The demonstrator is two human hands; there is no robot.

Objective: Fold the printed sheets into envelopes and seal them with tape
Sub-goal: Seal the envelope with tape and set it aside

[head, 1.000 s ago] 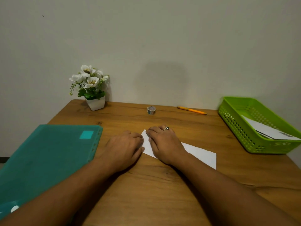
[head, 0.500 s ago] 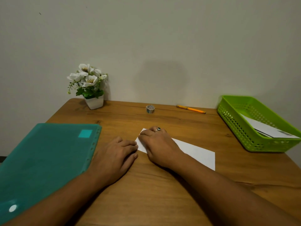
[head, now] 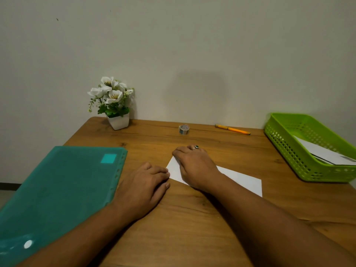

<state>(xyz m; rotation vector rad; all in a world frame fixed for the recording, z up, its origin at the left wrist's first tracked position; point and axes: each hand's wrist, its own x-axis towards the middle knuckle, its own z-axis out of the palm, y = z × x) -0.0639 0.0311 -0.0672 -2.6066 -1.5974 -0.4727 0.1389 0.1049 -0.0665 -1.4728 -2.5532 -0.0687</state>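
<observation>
A folded white sheet [head: 240, 179] lies flat on the wooden table [head: 192, 218], running from the middle toward the right. My right hand [head: 194, 166], a ring on one finger, lies palm down across the sheet's left end and presses it. My left hand [head: 144, 185] rests flat on the table beside the sheet's left edge, its fingertips touching that edge. A small roll of tape [head: 184, 129] stands near the wall behind the sheet. The sheet's middle is hidden under my right hand and wrist.
A teal plastic folder [head: 57, 189] covers the table's left side. A green basket [head: 285, 135] at the right holds white folded sheets [head: 323, 154]. An orange pen [head: 232, 129] and a white pot of flowers [head: 115, 105] stand along the wall.
My left hand has slid back and left, off the sheet to its edge. My right hand stays pressing the sheet's left end.
</observation>
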